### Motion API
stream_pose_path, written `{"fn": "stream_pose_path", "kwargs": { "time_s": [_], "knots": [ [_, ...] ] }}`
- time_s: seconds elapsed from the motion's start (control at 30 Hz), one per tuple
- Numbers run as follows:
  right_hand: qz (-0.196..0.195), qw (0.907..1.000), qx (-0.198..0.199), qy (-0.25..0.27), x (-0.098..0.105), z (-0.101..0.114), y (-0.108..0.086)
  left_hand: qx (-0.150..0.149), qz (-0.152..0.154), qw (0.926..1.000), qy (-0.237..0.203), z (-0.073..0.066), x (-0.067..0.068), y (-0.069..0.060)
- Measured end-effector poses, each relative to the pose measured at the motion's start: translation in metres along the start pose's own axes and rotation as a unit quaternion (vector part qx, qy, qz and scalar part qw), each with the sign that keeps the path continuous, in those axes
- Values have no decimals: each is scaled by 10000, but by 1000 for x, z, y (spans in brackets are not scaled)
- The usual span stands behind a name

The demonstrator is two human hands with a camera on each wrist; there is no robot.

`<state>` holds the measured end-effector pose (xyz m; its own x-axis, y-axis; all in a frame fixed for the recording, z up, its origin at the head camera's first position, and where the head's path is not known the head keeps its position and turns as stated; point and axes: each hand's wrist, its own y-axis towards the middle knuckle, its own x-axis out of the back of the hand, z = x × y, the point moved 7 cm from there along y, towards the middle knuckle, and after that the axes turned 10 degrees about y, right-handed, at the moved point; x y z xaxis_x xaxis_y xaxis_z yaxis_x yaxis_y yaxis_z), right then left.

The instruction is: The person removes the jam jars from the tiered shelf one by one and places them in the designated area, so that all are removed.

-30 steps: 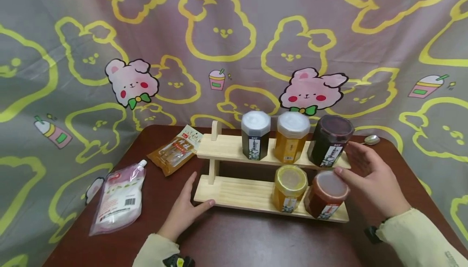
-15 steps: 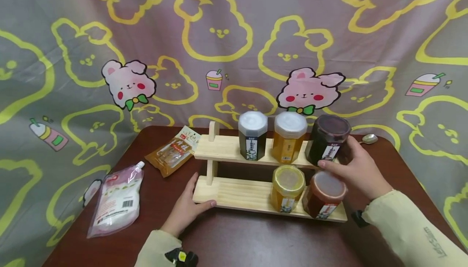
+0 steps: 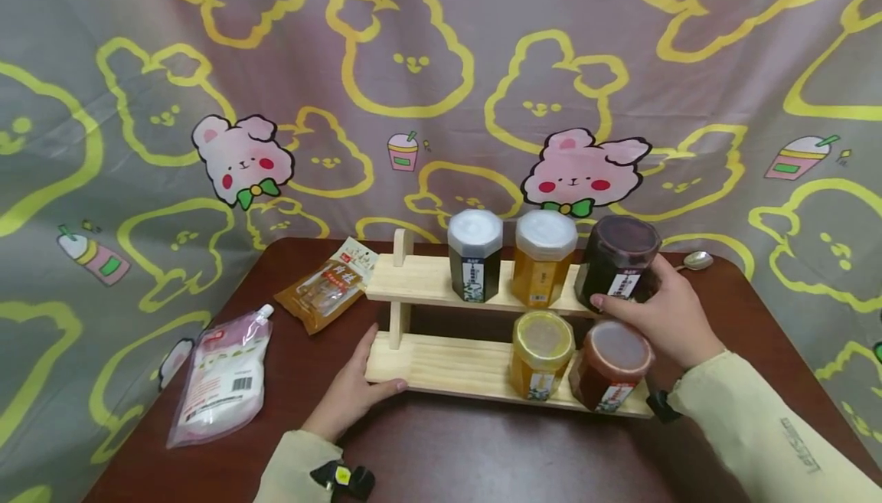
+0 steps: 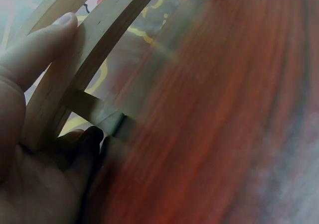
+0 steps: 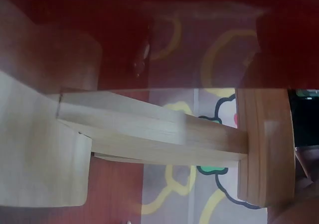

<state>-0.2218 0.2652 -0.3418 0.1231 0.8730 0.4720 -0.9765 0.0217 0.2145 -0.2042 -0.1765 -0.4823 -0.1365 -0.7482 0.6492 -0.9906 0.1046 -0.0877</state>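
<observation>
A two-tier wooden rack [image 3: 448, 361] stands on the table in the head view. My left hand [image 3: 349, 394] grips the lower shelf's left end, thumb on its front edge; the left wrist view shows the thumb on the wood. My right hand [image 3: 667, 310] holds the lower part of a dark purple-lidded jar [image 3: 619, 258] at the upper shelf's right end, thumb in front and fingers partly hidden behind. Beside it stand an amber jar [image 3: 543, 262] and a black jar [image 3: 475, 258], both white-lidded. Below are a yellow jar [image 3: 542, 354] and a red-brown jar [image 3: 612, 365].
Left of the rack lie a brown snack packet [image 3: 324, 289] and a white-and-pink spouted pouch [image 3: 223, 380]. A metal spoon [image 3: 697, 260] lies at the back right. Behind the table [image 3: 482, 457] hangs a patterned cloth [image 3: 413, 143].
My right hand has moved leftward from beside the dark jar, and its thumb has come across the jar's lower front. My left hand stays at the rack's lower left end.
</observation>
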Motion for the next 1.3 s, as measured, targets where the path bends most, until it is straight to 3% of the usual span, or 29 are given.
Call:
{"fn": "stream_pose_path", "kwargs": {
  "time_s": [0.23,0.47,1.3],
  "knots": [
    [-134,9999,94,9,3,0,-1,-76,33,9999,113,-1,1,0],
    [-378,9991,92,-193,14,0,-7,-170,-195,9996,91,3,3,1],
    [-1163,9926,-188,-284,86,-46,-24,-358,-328,9988,-96,3,4,0]
  ]
}}
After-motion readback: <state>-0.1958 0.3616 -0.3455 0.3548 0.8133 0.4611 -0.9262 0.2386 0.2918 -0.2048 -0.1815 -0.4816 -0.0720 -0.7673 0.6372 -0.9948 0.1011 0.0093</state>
